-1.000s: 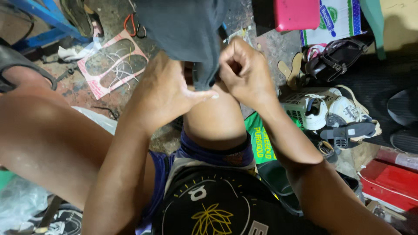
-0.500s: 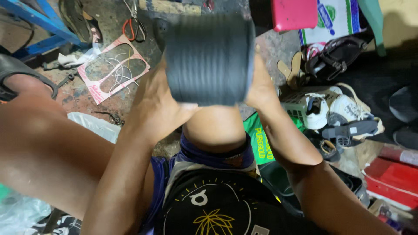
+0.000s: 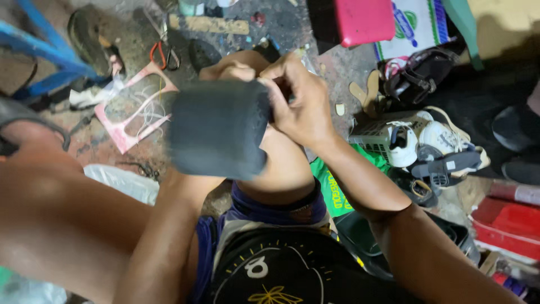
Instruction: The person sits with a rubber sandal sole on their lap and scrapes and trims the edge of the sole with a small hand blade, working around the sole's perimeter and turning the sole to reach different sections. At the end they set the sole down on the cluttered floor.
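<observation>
1. Two hands: left hand (image 3: 230,70), right hand (image 3: 301,104).
2. One dark grey blurred piece of material (image 3: 218,134), held up.
3. One pink container (image 3: 364,20).
4. One pair of red-handled scissors (image 3: 163,55).
5. One pink cut-out sheet (image 3: 138,110).
6. Two white shoes (image 3: 424,141).
7. One black sandal (image 3: 419,79).

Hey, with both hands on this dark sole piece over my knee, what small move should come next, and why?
Probably hold the dark sole piece still a moment. It shows blurred, the right hand pinches its edge, and the left hand is mostly hidden behind it, so steadying likely helps the fingers work.
</observation>
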The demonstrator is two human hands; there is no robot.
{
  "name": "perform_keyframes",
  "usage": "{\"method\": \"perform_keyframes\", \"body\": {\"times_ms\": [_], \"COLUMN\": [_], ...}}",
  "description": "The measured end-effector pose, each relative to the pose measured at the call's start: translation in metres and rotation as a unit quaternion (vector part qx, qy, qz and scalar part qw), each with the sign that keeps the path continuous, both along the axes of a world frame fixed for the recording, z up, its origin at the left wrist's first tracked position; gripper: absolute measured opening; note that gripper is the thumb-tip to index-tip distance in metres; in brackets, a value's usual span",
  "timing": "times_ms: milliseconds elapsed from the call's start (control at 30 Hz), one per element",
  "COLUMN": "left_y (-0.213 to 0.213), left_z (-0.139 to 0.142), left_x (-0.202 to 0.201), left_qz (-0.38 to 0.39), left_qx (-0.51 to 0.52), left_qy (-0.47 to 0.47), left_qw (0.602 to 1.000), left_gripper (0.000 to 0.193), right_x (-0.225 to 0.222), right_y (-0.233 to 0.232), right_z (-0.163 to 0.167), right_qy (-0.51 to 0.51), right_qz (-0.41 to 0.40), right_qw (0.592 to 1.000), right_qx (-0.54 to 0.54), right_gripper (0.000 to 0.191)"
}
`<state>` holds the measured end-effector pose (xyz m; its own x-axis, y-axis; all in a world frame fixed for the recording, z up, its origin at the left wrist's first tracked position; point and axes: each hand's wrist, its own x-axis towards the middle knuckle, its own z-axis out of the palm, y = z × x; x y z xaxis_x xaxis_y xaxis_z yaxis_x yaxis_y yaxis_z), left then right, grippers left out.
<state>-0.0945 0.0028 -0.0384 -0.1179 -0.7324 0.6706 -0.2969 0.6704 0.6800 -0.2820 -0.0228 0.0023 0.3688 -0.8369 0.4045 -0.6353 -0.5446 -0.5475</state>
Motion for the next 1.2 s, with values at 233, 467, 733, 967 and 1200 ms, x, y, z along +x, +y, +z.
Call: {"method": "perform_keyframes", "body": {"times_ms": [233, 467, 733, 967, 1200], "left_y": [0.003, 0.011, 0.007, 0.017, 0.002], "left_z": [-0.006, -0.024, -0.032, -0.023, -0.017], "left_x": [0.001, -0.008, -0.010, -0.008, -0.009], "left_qz": [0.008, 0.002, 0.028, 0.030, 0.047], "left_qx": [0.001, 0.006, -0.018, -0.020, -0.021], "left_qy": [-0.024, -0.065, -0.061, -0.073, -0.057], "left_qw": [1.000, 0.998, 0.998, 0.997, 0.997], "left_gripper": [0.043, 0.043, 0.042, 0.040, 0.039], "right_x": [-0.029, -0.024, -0.008, -0.022, -0.008], "right_y": [0.004, 0.022, 0.012, 0.018, 0.003], "right_z": [-0.001, -0.004, -0.005, 0.004, -0.005], "right_qy": [-0.218, -0.175, -0.050, -0.048, -0.109], "right_qz": [-0.020, -0.037, -0.060, -0.038, 0.027], "right_qw": [0.924, 0.921, 0.991, 0.964, 0.993], "right_qx": [0.314, 0.346, 0.113, 0.260, 0.046], "right_gripper": [0.010, 0.012, 0.012, 0.011, 0.008]}}
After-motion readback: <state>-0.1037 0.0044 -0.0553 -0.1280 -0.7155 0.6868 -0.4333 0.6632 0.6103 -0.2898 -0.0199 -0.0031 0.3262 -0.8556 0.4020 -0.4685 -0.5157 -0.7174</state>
